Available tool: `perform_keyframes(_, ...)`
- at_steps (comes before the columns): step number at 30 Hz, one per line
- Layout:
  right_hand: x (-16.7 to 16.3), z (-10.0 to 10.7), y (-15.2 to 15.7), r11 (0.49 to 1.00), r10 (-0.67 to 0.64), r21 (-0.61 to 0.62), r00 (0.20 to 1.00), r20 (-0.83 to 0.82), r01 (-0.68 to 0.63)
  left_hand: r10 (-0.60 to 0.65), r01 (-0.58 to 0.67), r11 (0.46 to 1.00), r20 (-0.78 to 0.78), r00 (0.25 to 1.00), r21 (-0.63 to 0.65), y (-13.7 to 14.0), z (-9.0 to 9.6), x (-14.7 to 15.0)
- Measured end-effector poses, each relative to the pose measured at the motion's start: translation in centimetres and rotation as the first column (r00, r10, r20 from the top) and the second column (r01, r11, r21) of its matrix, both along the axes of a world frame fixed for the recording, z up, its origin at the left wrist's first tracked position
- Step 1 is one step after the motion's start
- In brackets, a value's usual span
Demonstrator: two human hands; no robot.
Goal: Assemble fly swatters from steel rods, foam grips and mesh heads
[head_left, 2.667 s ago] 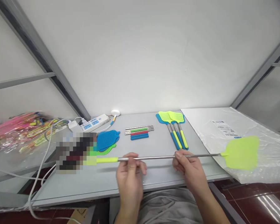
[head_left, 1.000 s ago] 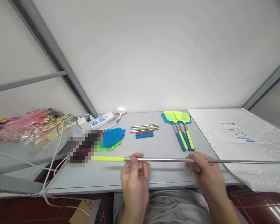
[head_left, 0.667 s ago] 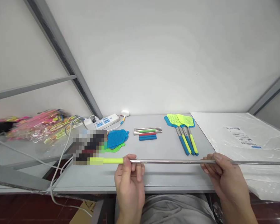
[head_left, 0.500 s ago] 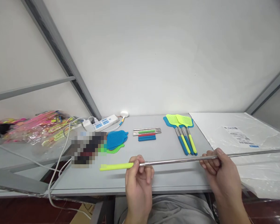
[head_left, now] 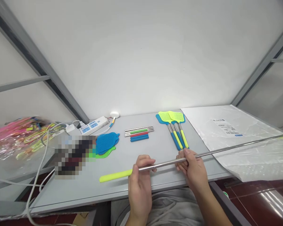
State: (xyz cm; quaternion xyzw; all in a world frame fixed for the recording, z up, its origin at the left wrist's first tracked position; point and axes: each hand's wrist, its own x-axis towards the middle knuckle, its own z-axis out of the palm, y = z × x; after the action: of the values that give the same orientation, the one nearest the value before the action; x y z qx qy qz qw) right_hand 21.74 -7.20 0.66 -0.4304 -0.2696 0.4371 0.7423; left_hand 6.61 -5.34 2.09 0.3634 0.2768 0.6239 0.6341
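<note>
On the left, flat blue heads [head_left: 106, 142] lie on the table [head_left: 85, 191]. Next, a yellow swatter [head_left: 165, 163] is held tilted above the table, and the left hand [head_left: 139, 188] pinches its metal stick just beside the grip. (Short colored tubes [head_left: 139, 134] lie behind.) The right hand [head_left: 195, 169] pinches the stick too, near the handles of a swatter pile [head_left: 176, 117]; a sideways swing might bump them. Past it, if the far end dips, its head could catch the white bag [head_left: 217, 117].
</note>
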Motion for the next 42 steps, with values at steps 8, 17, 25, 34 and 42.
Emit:
perform_keyframes(8, 1.3, -0.2, -0.5, 1.0, -0.016, 0.019, 1.0, 0.023, 0.016, 0.186, -0.195, 0.974, 0.089, 0.979, 0.116, 0.0, -0.2, 0.2)
perform_keyframes(17, 1.5, 0.7, -0.4, 0.997, -0.071, -0.029, 0.997, -0.016, 0.07, 0.368, -0.365, 0.929, 0.194, 0.909, -0.053, 1.6, 1.4, -2.1)
perform_keyframes(25, 1.7, 0.0, 0.7, 0.997, -0.076, -0.019, 0.997, 0.005, 0.076, 0.506, -0.48, 0.862, 0.344, 0.791, -0.165, 4.9, 3.0, -6.0)
perform_keyframes(34, 3.9, 0.7, 0.7, 0.984, -0.173, -0.051, 0.984, -0.037, 0.171, 0.275, -0.265, 0.959, 0.578, 0.769, -0.103, 6.1, 2.9, -12.0)
perform_keyframes(42, 3.4, 1.0, 0.4, 0.987, -0.157, 0.01, 0.984, -0.083, 0.158, 0.298, -0.314, 0.948, 0.508, 0.808, -0.058, 4.4, 4.1, -9.6)
